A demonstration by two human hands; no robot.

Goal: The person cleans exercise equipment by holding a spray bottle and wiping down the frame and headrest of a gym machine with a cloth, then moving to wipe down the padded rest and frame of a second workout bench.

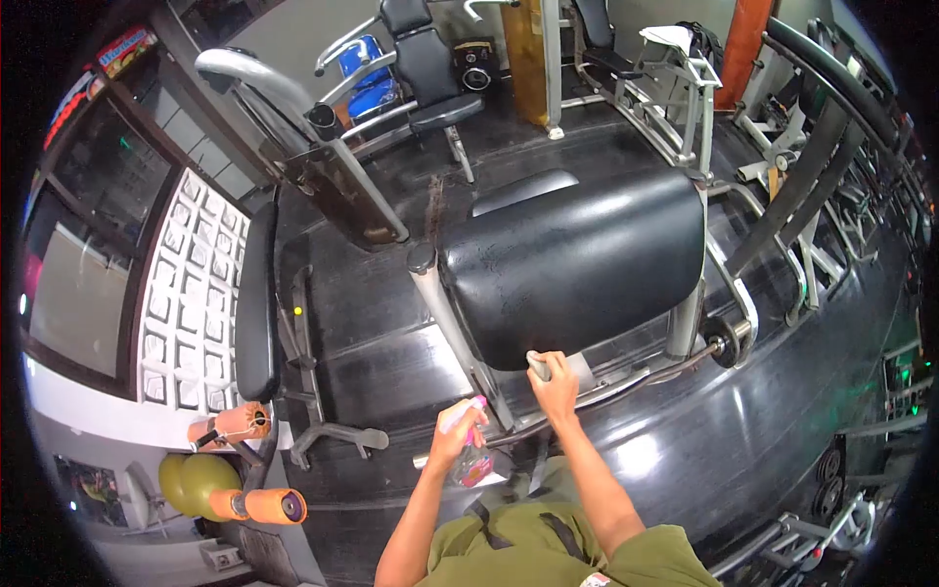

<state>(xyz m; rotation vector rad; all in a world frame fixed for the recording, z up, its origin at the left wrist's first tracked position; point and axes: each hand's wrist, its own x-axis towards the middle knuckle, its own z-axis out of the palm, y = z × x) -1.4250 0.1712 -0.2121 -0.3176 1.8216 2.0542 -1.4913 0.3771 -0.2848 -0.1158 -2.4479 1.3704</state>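
Note:
My left hand (452, 435) is closed around a clear spray bottle (473, 464) with a pink and white trigger head, low in front of my body. My right hand (556, 383) pinches a small pale grey wad (537, 366), whose kind is too small to make out. That hand is at the near edge of a wide black padded bench (577, 264). Whether the wad touches the pad I cannot tell. The pad's black covering shows worn, cracked patches toward its left side.
A grey metal post (452, 328) rises at the pad's left end. At far left stand another black pad (257, 303) and orange foam rollers (259, 506). Behind is a seated machine (421, 73); more gym frames line the right. Black flooring (372, 303) lies between.

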